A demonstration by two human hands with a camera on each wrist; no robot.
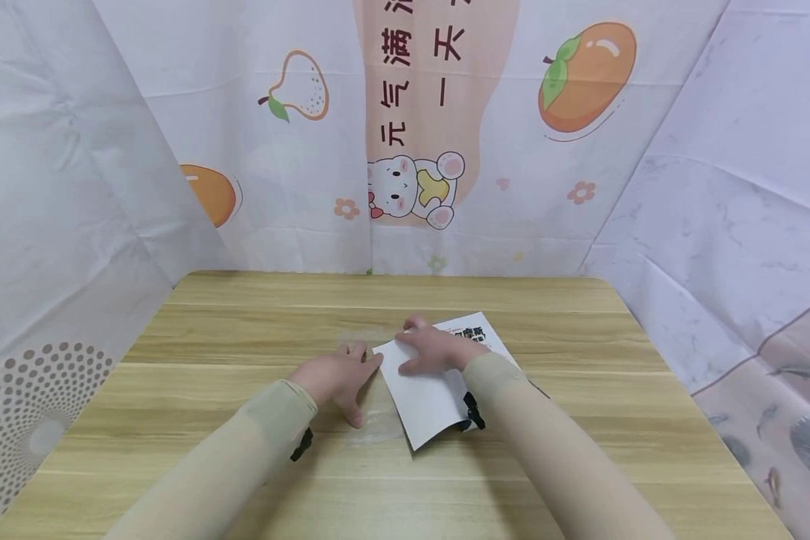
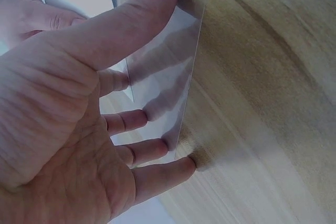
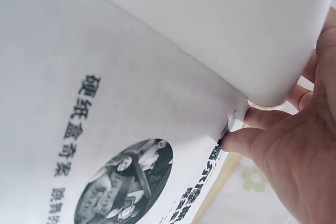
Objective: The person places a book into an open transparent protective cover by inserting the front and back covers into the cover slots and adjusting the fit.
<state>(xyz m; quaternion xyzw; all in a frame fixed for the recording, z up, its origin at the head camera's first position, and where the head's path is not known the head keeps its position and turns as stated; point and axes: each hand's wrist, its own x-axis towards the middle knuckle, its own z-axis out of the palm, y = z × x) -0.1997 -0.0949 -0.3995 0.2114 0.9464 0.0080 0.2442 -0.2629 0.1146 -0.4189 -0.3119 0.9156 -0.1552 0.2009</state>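
A book or booklet with black Chinese print lies slanted on the table, its white cover leaf folded over to the left. An oval picture shows on its printed face in the right wrist view. Beneath the leaf's left side is a clear plastic film. My left hand spreads its fingers over the film, one fingertip beside the leaf's corner. The right hand rests on the leaf with fingers spread, fingertips near its far edge. Part of the printed face is hidden by that hand and the leaf.
The wood-grain table extends around the book on all sides. A white curtain with fruit and cartoon prints hangs behind it, with further cloth at left and right.
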